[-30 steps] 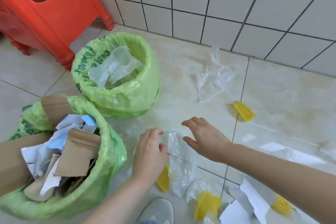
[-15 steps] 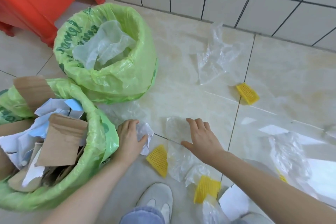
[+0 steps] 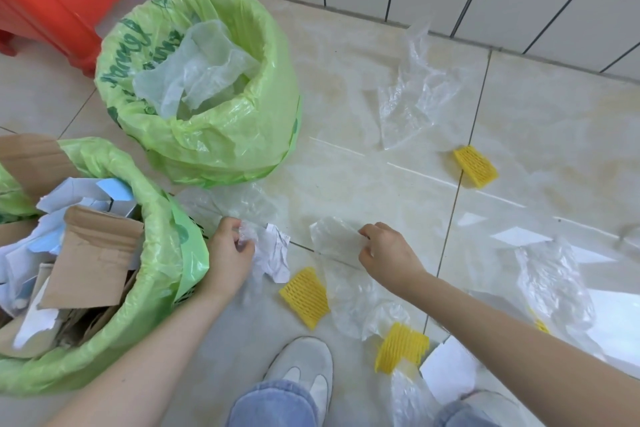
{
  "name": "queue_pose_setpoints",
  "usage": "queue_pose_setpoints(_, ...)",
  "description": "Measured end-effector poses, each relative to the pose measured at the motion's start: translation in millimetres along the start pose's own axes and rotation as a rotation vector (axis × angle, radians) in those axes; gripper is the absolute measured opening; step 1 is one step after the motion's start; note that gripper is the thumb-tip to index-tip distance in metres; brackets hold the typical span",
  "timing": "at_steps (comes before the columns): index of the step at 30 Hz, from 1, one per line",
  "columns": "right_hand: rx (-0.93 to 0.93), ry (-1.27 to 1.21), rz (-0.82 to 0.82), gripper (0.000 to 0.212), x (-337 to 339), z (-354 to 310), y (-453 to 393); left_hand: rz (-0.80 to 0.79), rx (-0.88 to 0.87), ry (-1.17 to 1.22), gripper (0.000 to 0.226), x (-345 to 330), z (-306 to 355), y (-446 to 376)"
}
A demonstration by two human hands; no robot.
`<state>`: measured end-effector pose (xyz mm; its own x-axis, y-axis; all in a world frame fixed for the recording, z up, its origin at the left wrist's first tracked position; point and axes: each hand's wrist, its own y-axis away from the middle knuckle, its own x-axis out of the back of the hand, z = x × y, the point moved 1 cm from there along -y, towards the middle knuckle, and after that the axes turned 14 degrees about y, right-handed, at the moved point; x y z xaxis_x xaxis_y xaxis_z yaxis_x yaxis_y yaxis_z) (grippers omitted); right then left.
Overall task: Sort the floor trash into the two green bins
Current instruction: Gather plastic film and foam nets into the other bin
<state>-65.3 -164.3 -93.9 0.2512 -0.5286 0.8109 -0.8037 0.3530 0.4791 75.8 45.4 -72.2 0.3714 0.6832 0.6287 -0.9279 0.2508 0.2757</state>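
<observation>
A: What does the left hand [image 3: 227, 255] hold?

B: Its fingers are closed on a crumpled white paper [image 3: 274, 253], creased all over, together with some thin clear film. It stays low over the floor, just beside the near green bin [image 3: 162, 288], which is full of cardboard and paper.

A: And the right hand [image 3: 388, 253]?

B: It pinches the edge of a clear plastic sheet [image 3: 334, 241] that lies wrinkled on the tile. A yellow foam net [image 3: 304, 296] lies between both hands, touching the plastic.

A: The other bin?

B: The far green bin [image 3: 221, 135] contains only pale plastic bags.
</observation>
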Motion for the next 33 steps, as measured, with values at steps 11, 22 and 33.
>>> queue_pose_setpoints(11, -0.152, -0.270, 0.092, 0.023, 32.8, -1.9, -7.6, 0.171, 0.044, 0.379, 0.017, -4.7, 17.7, -6.9)
queue_pose_setpoints(22, 0.222, -0.046, -0.118, 0.015, 15.6, -36.5, 11.4, 0.113, 0.081, 0.361, 0.015, -9.8, 26.3, -24.1)
queue_pose_setpoints(33, 0.643, 0.435, -0.069, 0.032, -26.1, -62.8, 23.6, 0.031, -0.115, -0.118, 0.020, -30.5, 22.7, -55.4)
